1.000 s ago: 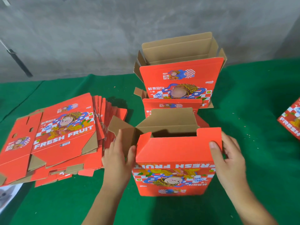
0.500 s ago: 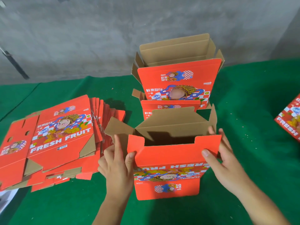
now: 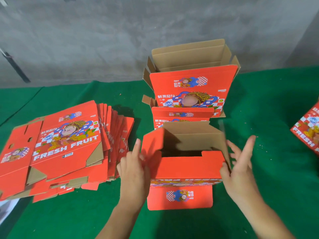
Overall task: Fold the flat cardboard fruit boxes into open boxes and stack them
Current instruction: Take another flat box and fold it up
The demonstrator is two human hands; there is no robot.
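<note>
Folding a red fruit box

Left hand (image 3: 133, 171) presses the box (image 3: 186, 168) left flap; right hand (image 3: 239, 163) is released, fingers straight, touching its right side.

Green-clothed table (image 3: 269, 107), red boxes (image 3: 65, 145)

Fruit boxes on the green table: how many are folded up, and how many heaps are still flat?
Folded in the back stack: 2 visible
Box being folded, between the left hand and right hand: 1
Flat heap: 1
Partly seen box at right edge: 1
Total: 5

a red printed box (image 3: 186, 168) stands half-folded on the green cloth, flaps up; folded boxes (image 3: 191, 87) stacked behind; flat boxes (image 3: 65, 144) piled left
</note>
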